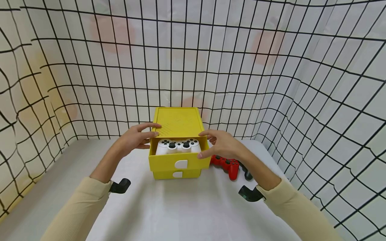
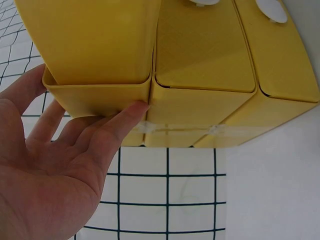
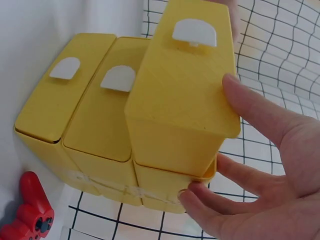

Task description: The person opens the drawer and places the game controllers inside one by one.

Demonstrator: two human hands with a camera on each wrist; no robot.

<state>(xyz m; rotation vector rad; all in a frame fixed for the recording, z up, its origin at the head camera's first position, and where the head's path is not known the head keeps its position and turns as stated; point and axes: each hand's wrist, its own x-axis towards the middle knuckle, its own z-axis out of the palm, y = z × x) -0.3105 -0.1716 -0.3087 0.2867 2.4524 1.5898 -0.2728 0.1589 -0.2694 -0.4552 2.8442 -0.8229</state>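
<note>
Centrally placed was one yellow drawer unit [image 1: 178, 120], three tiers, on a white table [image 1: 169, 207]. Item: top drawer [image 1: 163, 162], which stood partway out, projecting towards the person and past the two lower drawers [image 3: 102, 117], both flush with the casing. It carried a white tab [image 1: 181, 164] on its front. Contents: one white controller [image 1: 178, 147], sticks uppermost, its long side lying crosswise in the drawer.

Item: left hand [image 1: 135, 138], laid loosely about the upper left corner of the unit, a finger on the top and others along the side; nothing clenched. Item: right hand [image 1: 221, 144], likewise not clenched, thumb against the right edge of the drawer front, fingers spread to the casing behind.

Governing relation, as I judged it: the drawer lay between the two hands, its line of travel running straight towards and away from the person, at right angles to the controller's length. Of the pair, the right hand was nearer the drawer front; the left sat farther back, on the casing.

Also listed: one red controller [image 1: 232, 165], on the table just beside the unit, near the right hand; one dark controller [image 1: 248, 175], mostly hidden by the right forearm.
</note>
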